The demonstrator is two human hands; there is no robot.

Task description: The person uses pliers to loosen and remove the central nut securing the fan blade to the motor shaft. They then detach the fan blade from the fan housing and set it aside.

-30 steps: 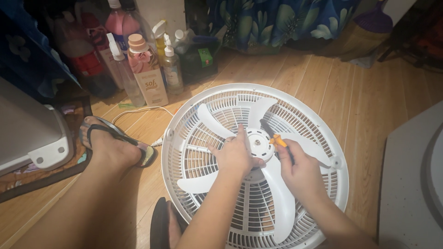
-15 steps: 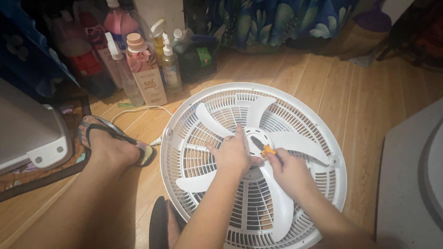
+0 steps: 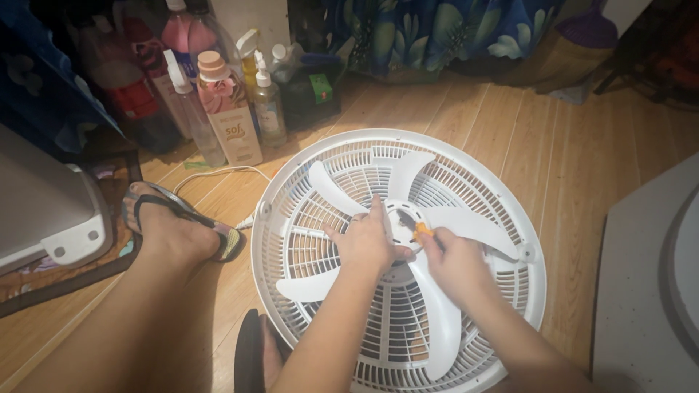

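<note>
A white fan guard (image 3: 291,182) lies flat on the wooden floor with a white fan blade (image 3: 437,320) set in it. My left hand (image 3: 368,244) presses on the blade's round hub (image 3: 408,218) from the left. My right hand (image 3: 455,266) grips a screwdriver (image 3: 415,227) with an orange and black handle. Its dark end rests over the hub centre, next to my left thumb.
Several bottles (image 3: 229,109) stand at the back left near a white cord (image 3: 218,173). My foot in a sandal (image 3: 175,225) rests left of the guard. A grey box (image 3: 44,211) sits far left, a white panel (image 3: 648,291) far right.
My right hand has moved left and brought the screwdriver from above the right blade onto the hub centre. My left hand has stayed on the hub.
</note>
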